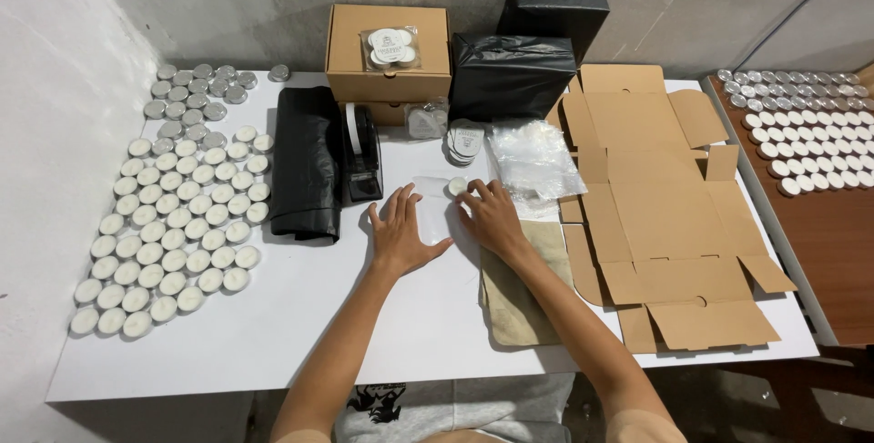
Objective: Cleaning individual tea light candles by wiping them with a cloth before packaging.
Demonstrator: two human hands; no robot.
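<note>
1. The left hand (401, 229) is lying flat and open, fingers spread, pressing the left edge of a clear plastic bag (431, 209) onto the white desk (300, 334); it is gripping nothing.
2. The right hand (492, 215) is resting curled at the bag's right side, fingertips touching a white tealight (457, 186) at the bag's far end; whether it is pinching it, I cannot tell.
3. The bag is lying flat between the hands, its long axis running away from the person, towards the wall.
4. Just beyond it, a black tape dispenser (361, 153) is standing, with a folded black plastic sheet (308, 162) to its left.
5. A closed brown cardboard box (390, 65) is sitting by the wall, a clear pack of tealights on its lid.
6. Rows of loose tealights (173, 234) are filling the desk's left side.
7. A flat unfolded carton (665, 215) is lying to the right.
</note>
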